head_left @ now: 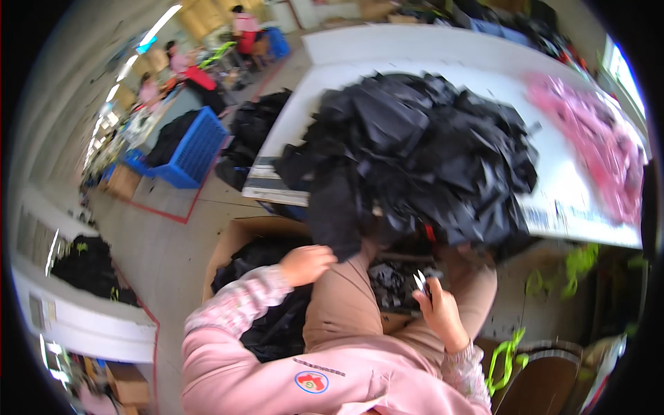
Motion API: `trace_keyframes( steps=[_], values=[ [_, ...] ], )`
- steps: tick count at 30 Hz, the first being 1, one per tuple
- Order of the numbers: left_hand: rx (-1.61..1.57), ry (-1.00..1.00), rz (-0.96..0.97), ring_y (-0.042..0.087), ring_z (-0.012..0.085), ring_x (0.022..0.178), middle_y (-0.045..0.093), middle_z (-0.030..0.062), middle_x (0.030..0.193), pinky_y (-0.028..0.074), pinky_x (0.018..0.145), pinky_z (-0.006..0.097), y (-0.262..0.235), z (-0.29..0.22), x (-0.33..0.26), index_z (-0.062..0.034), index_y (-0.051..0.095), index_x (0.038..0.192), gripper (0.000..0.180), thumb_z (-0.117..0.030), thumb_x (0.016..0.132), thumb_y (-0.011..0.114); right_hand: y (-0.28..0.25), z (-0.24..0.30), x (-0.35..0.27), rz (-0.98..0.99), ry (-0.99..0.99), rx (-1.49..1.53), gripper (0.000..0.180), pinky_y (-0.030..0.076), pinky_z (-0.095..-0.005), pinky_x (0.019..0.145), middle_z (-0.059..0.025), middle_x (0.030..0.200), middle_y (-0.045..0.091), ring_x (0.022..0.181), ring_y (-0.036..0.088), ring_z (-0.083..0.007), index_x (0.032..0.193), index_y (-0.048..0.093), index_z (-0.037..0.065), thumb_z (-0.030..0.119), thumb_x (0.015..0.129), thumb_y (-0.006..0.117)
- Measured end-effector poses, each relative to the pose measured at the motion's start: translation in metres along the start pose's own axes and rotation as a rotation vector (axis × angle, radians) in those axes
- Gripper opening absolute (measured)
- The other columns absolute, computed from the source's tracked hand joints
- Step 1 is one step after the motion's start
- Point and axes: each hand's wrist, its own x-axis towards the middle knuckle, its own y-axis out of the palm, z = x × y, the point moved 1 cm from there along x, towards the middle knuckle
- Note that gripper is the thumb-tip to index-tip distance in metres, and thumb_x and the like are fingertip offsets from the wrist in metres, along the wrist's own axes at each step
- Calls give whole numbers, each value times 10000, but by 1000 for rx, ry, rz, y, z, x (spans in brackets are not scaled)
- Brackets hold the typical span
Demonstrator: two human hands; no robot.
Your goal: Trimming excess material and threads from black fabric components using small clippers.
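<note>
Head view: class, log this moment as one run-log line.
left hand: gripping black fabric | right hand: holding small snips | black garment pile on white table | cardboard box beside left knee

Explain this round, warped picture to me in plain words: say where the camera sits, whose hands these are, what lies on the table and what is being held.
There is no machine here. The one picture comes from a wide fisheye camera worn on a person's head, looking down, which is why straight edges bend and the corners are black. The pink sleeves rising from the bottom edge are the wearer's own arms.

The left hand rests on dark cloth at the knee, above a cardboard box holding more dark fabric. The right hand grips small metal snips, blades pointing up.

Ahead stands a white table bearing a big heap of black fabric pieces and, to the right, a spread of pink fabric. Further left are a blue crate and other people working in the distance.
</note>
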Motion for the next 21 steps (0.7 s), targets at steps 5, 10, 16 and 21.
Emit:
trace_keyframes(
  steps=[5, 10, 16, 21],
  values=[
    [598, 215, -142, 471, 302, 1218, 496, 140, 1306, 354, 1013, 525, 25, 8, 108, -137, 628, 1072, 248, -182, 857, 514, 7, 5, -17, 84, 32, 24, 291, 458, -444, 520, -191, 673, 604, 625, 611, -396, 1014, 494, 22, 236, 891, 648],
    [726, 138, 74, 472, 272, 1225, 581, 94, 1104, 280, 1077, 534, 10, 36, 139, -118, 651, 931, 156, -169, 844, 533, 8, -3, -31, 90, 77, 22, 291, 465, -440, 533, -187, 662, 612, 619, 619, -380, 1007, 515, 12, 231, 881, 659],
    [569, 311, -257, 511, 256, 1141, 585, 67, 995, 256, 1113, 512, -18, 27, 140, -87, 637, 881, 142, -164, 763, 618, -2, -26, -37, 3, 121, 28, 206, 471, -377, 535, -158, 649, 616, 592, 632, -308, 989, 511, -3, 140, 893, 623],
    [4, 231, -345, 627, 279, 859, 583, 59, 779, 424, 999, 468, -70, -31, 133, -72, 521, 782, 152, -79, 717, 659, -15, -2, -19, -197, 104, 332, 128, 385, -263, 549, -23, 679, 504, 630, 426, -85, 866, 533, -3, 92, 886, 615]
  ],
)
